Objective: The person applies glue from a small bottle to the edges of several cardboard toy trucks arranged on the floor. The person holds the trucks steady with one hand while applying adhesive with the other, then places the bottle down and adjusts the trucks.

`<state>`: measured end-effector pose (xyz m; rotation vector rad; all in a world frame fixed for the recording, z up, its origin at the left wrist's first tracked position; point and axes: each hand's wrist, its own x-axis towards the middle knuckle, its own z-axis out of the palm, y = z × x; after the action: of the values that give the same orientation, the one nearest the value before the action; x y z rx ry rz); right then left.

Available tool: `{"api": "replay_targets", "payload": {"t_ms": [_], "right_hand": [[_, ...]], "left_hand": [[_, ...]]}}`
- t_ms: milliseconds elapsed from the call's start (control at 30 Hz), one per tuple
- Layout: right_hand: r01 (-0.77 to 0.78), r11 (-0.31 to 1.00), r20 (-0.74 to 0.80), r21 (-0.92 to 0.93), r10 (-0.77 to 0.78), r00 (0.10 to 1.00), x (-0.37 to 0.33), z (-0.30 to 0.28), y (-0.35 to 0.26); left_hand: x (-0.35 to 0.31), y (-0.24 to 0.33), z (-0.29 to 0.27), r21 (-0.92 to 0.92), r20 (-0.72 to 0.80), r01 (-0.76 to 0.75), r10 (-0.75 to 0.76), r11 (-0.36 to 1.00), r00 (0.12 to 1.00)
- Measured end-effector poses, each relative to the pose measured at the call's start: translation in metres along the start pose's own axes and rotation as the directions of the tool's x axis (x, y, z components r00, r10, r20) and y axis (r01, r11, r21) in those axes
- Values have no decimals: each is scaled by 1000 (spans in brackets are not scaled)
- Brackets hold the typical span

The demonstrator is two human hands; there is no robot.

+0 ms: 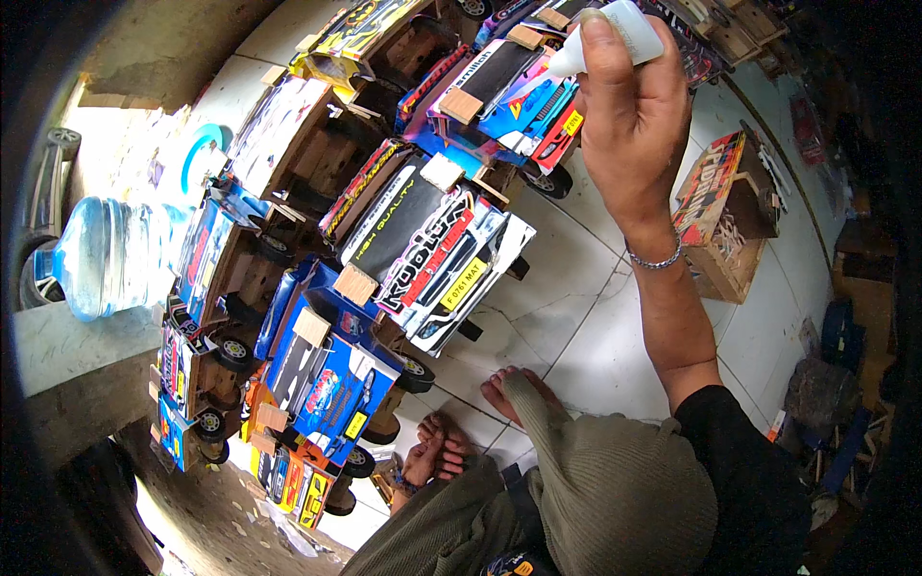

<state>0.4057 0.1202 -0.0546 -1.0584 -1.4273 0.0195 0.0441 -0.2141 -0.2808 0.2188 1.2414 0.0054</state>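
My right hand (629, 125) is raised at the top, closed around a small white squeeze bottle (624, 38), its narrow nozzle pointing left and down. The nozzle is over the front of a blue, pink and red toy truck (538, 101); whether it touches cannot be told. Small wooden blocks (461, 105) sit at this truck's upper edge. My left hand (437, 451) is low, beside the blue toy truck (336, 384), its fingers curled; what they hold, if anything, is hidden. Between the hands stands a white and black toy truck (432, 250) with wooden blocks on it.
More toy trucks (197, 254) stand in rows on the left. A clear blue water jug (115, 254) lies beyond them. On the tiled floor (595, 317), a wooden box (725, 226) with scraps inside stands at right. My bare foot (519, 394) is close to the trucks.
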Motion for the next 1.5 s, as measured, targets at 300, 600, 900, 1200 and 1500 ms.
{"api": "replay_targets", "payload": {"t_ms": [300, 600, 900, 1200, 1500], "right_hand": [[17, 999, 3, 38, -17, 1000, 7, 2, -1], [-88, 996, -75, 5, 88, 993, 18, -10, 12], [-85, 993, -36, -86, 83, 996, 24, -15, 22], [180, 980, -13, -89, -182, 983, 35, -7, 26], [171, 966, 0, -192, -174, 985, 43, -10, 30]], "left_hand": [[10, -9, -10, 27, 30, 32, -32, 999, 999], [8, -5, -6, 30, 23, 9, -9, 1000, 1000], [24, -15, -21, -51, 99, 60, -55, 997, 994], [18, -10, -16, -39, 67, 37, -35, 999, 997], [25, -10, -16, -13, 10, 154, -154, 988, 988]]}}
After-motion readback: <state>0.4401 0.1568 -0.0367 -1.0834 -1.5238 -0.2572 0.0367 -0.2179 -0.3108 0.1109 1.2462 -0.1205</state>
